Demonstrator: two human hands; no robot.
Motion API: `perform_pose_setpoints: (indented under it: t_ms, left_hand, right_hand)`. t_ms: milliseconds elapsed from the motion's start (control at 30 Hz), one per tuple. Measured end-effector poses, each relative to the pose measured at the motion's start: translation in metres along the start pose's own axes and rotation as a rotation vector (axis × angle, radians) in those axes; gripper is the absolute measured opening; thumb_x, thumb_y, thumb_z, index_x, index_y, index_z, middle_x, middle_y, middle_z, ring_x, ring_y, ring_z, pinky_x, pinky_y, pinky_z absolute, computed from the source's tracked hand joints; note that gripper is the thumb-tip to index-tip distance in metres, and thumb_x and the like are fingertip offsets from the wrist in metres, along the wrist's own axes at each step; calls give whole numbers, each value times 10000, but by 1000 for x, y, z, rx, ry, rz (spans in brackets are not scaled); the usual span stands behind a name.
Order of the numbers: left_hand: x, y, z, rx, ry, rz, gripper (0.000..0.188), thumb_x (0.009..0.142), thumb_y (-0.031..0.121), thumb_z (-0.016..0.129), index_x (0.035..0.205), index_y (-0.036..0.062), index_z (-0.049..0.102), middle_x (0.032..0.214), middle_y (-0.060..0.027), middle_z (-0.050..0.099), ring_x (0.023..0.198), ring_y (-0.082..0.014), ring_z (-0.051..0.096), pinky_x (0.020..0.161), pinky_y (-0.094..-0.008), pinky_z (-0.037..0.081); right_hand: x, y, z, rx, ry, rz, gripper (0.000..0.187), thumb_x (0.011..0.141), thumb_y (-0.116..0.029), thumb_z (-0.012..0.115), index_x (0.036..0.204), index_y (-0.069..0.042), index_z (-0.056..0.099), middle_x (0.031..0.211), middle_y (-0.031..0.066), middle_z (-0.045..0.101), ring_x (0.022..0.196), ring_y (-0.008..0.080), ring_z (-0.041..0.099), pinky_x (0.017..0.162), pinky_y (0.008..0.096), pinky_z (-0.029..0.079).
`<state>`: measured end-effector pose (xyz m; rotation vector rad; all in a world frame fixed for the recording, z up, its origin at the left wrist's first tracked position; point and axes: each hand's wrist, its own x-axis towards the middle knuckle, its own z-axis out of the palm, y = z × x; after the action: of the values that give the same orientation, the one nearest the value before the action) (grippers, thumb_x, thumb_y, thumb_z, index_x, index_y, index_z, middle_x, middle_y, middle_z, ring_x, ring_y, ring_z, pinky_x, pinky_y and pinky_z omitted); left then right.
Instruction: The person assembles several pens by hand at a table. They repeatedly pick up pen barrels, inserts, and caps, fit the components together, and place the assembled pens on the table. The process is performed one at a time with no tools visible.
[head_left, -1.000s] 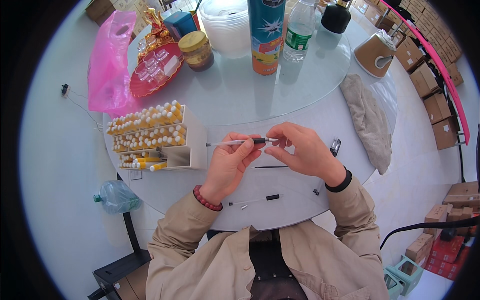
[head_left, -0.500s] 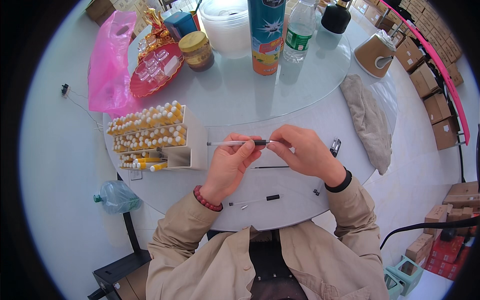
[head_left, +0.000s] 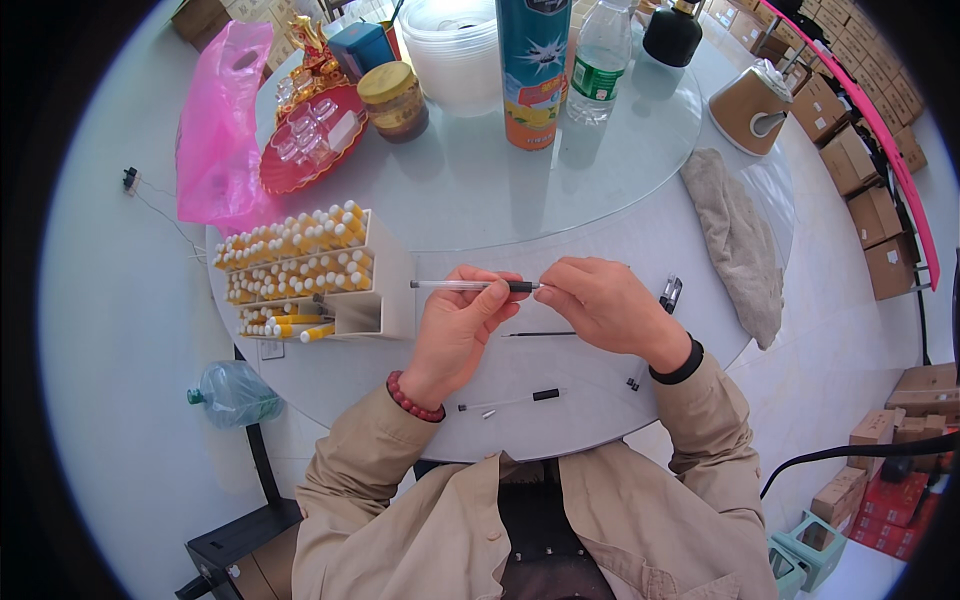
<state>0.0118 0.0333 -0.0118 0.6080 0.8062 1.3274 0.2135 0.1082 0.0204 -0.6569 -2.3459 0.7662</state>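
Note:
A clear pen barrel with a black grip [head_left: 450,285] lies level between my hands, above the table. My left hand [head_left: 462,325] is closed round its grip, thumb on the near side. At the barrel's right end, the fingers of my right hand [head_left: 605,305] pinch a small pale pen tip, mostly hidden by the fingertips. Beneath my hands lies a thin black ink refill [head_left: 540,334]. Nearer to me rests another clear pen barrel with a black grip [head_left: 515,400], beside a small silvery pen tip [head_left: 488,414]. Black pen caps [head_left: 671,293] lie past my right wrist.
To the left stands a white rack [head_left: 393,275] filled with yellow-and-white sticks. A raised glass turntable [head_left: 450,200] bears a spray can [head_left: 532,80], a water bottle [head_left: 598,65], a jar [head_left: 394,103] and a red dish [head_left: 335,165]. A grey cloth [head_left: 735,245] lies at right.
My right hand has turned slightly, its knuckles dropping and its fingers drawing closer together at the pen's end. The barrel has shifted slightly left; my left hand keeps its hold.

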Motion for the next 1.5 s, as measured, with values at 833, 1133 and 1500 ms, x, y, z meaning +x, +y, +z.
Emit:
perform_pose_setpoints:
  t_ms: [833,1133,1500]
  left_hand:
    - [0,3,0,87,64,66,159,972,155,616,1065,27,597,1115,-88,641,994,-166,658,822,-255,544]
    - [-2,0,-2,98,9,160,86,969,93,607,1032,35,608,1090,-111,666,975,-172,664,857,-276,545]
    - [-2,-1,-1,167,-4,221,87,940,51,635,1023,41,610,1095,-125,666,1015,-178,643,888,-292,537]
  right_hand:
    - [-1,-2,-9,51,-21,57,93,921,-121,618,939,-30,624,794,123,606,714,330,590,607,414,454]
    - [0,-3,-7,123,-47,111,159,954,-168,565,893,-23,591,774,139,590,711,359,561,606,432,434]
    - [1,-3,-15,228,-186,272,160,954,-145,564,945,5,618,772,133,592,700,294,554,645,361,447]
